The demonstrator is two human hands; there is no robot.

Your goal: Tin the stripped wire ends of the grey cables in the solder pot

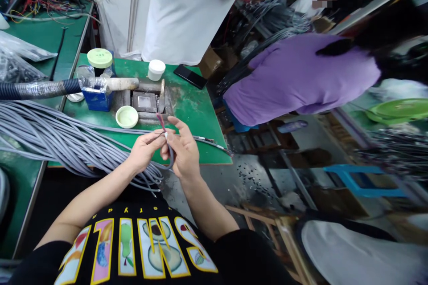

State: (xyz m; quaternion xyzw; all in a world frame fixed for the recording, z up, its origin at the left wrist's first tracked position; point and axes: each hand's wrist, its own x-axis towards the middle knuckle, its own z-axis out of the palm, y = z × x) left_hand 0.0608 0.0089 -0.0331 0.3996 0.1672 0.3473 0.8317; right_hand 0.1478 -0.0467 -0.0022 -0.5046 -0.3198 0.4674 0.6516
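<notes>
My right hand (185, 147) is closed around the end of a grey cable (171, 156), with thumb and index finger near the stripped end. Thin reddish-purple wires (160, 120) stick up out of that end, and a small white piece shows at their base. My left hand (145, 149) pinches at the same spot, with a dark thin wire by its fingertips. Both hands are over the front edge of the green table (200, 118). A large bundle of grey cables (67, 138) runs in from the left, beneath my left forearm and hand.
Beyond my hands is a metal pot-like fixture (145, 101), with a hose (43, 90) on a blue box (96, 100). Around it are a pale dish (127, 117), white tub (156, 70) and phone (190, 76). People in white (187, 13) and purple (294, 80) are nearby.
</notes>
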